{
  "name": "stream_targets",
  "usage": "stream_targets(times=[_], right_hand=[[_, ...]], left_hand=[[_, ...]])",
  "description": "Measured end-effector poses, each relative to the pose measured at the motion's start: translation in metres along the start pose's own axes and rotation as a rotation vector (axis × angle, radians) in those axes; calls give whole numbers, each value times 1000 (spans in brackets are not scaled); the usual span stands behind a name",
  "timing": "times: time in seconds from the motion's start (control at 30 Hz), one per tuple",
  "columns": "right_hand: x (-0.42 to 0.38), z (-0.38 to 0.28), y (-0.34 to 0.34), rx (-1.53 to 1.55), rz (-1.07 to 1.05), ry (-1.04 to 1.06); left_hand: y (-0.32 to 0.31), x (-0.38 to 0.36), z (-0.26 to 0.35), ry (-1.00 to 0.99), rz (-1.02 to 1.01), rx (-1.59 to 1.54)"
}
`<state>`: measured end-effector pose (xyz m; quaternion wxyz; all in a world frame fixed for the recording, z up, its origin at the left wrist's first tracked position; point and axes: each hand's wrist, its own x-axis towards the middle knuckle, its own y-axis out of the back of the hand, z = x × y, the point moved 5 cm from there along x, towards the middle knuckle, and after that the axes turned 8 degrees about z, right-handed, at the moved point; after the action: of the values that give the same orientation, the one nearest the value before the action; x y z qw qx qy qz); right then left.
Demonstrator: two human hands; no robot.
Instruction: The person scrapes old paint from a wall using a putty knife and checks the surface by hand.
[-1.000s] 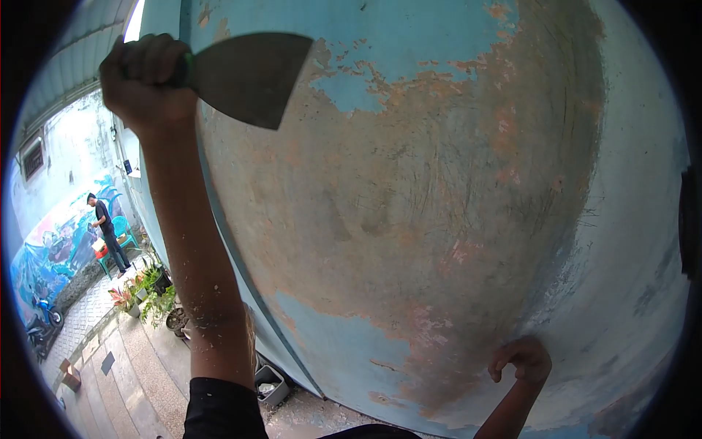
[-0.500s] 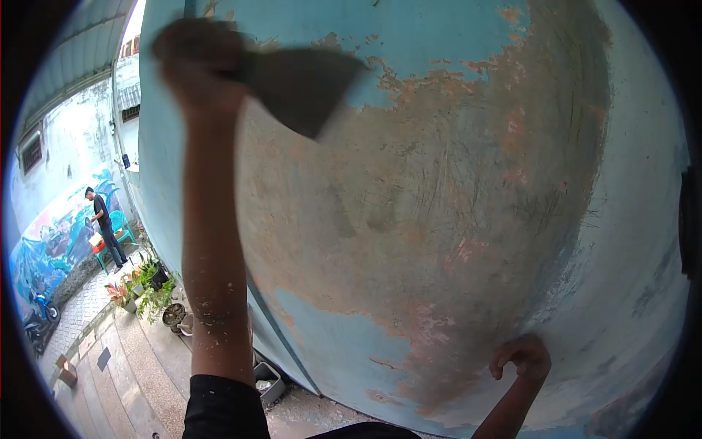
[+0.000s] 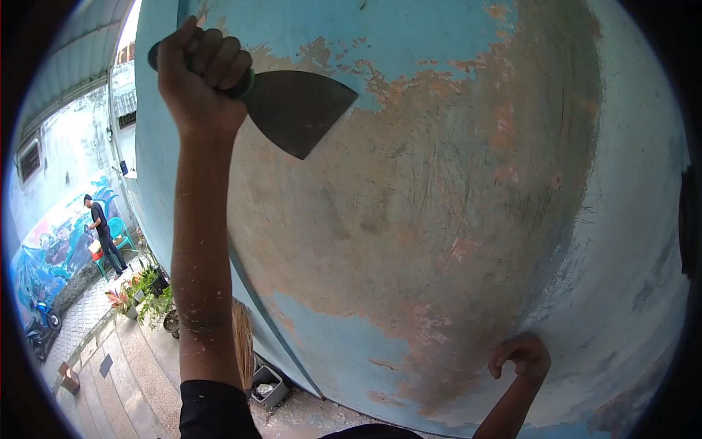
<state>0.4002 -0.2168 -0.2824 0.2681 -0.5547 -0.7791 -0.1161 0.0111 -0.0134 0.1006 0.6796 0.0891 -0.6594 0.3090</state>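
My left hand [image 3: 199,80] is raised high and shut on the green handle of a wide metal scraper [image 3: 296,110]. The dark blade points right and lies against a wall [image 3: 439,183] of peeling blue paint, at the upper edge of a large bare brownish patch. My right hand [image 3: 521,356] is low at the right. Its fingers are curled and rest against the wall near the bottom of the bare patch, holding nothing. Paint flecks speckle my left forearm.
Down the alley at the left a person [image 3: 101,233] in dark clothes stands by a green chair [image 3: 121,230] and a mural wall. Potted plants [image 3: 142,293], a broom [image 3: 241,340] and a small container [image 3: 267,386] sit at the wall's foot. A motorbike [image 3: 40,322] is parked far left.
My left hand with the scraper has moved right along the wall and slightly down from its blurred position. The right hand has stayed in place.
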Motion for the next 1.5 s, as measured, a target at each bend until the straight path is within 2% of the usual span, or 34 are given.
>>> stream_targets(times=[0.03, 0.07, 0.1, 0.17, 0.23, 0.27, 0.3, 0.33, 0.37, 0.43, 0.47, 0.57, 0.6, 0.67, 0.7, 0.77, 0.87, 0.97, 1.03, 1.1, 1.17, 1.23, 1.27, 1.37, 1.4, 1.43, 1.47, 1.5], right_hand=[[1, 0, 0, -4, -15, -18], [1, 1, 0, -3, -19, -19], [0, 1, 0, 1, -12, -9], [-1, 1, 0, 5, -5, -2], [0, 0, -1, 4, 1, -6], [0, 0, -2, 4, 0, -9], [-1, 0, -1, 2, 8, -11], [-1, 0, -1, 0, 17, -9], [-1, 0, 0, -4, 14, -6], [-1, 0, 0, 10, 2, 5], [0, 0, 0, 8, 3, 10], [-1, -2, 0, 27, 2, 12], [-1, -2, 0, 31, -1, 14], [-2, 0, -1, 44, 0, 10], [-2, -1, -1, 41, 1, 10], [-2, 0, 0, 35, 6, 7], [-1, 2, 2, 9, -44, -34], [-1, 1, -2, 24, 8, -12], [5, -4, -5, -60, 93, -1], [5, -5, -6, -56, 106, -2], [4, -6, -6, -58, 116, -11], [5, -4, -5, -70, 97, -18], [6, -3, -6, -67, 94, -19], [5, -4, -7, -68, 113, 7], [5, -4, -6, -75, 110, 4], [5, -3, -5, -82, 107, 2], [4, -2, -3, -85, 104, 2], [1, 0, -2, -38, 69, 3]], left_hand=[[0, 1, 6, 28, -58, 1], [0, 4, 22, -62, -92, -7], [8, 14, 38, -42, -91, -143], [16, 21, 55, -122, -68, -236], [14, 18, 25, -10, -104, -183], [-2, 0, -8, -132, 79, 99], [-16, -14, -34, -3, 54, 34], [-24, -27, -57, 214, 22, -111], [-28, -30, -54, 210, 20, -112], [-38, -29, -43, 111, 43, -104], [-29, -12, -26, 5, -33, -91], [-9, 15, 23, -44, -96, -367], [-6, 14, 16, -40, -97, -365], [1, 1, -3, -228, 42, 69], [-4, -10, -25, -25, 146, -131], [0, -11, -23, 27, 35, -92], [-2, 0, 5, -82, -37, -17], [10, 13, 33, -6, -80, -364], [3, -4, -4, -138, 96, 61], [-3, -10, -3, -90, 67, -50], [-3, -11, 3, -33, 61, 79], [0, -2, 30, -140, 68, 35], [15, 12, 47, -93, -72, -118], [27, 11, 39, -93, -64, -241], [17, 1, 10, -208, 34, 72], [-3, -19, -23, -101, 248, 87], [-11, -27, -52, 117, 86, -78], [-18, -31, -49, 112, 86, -79]])
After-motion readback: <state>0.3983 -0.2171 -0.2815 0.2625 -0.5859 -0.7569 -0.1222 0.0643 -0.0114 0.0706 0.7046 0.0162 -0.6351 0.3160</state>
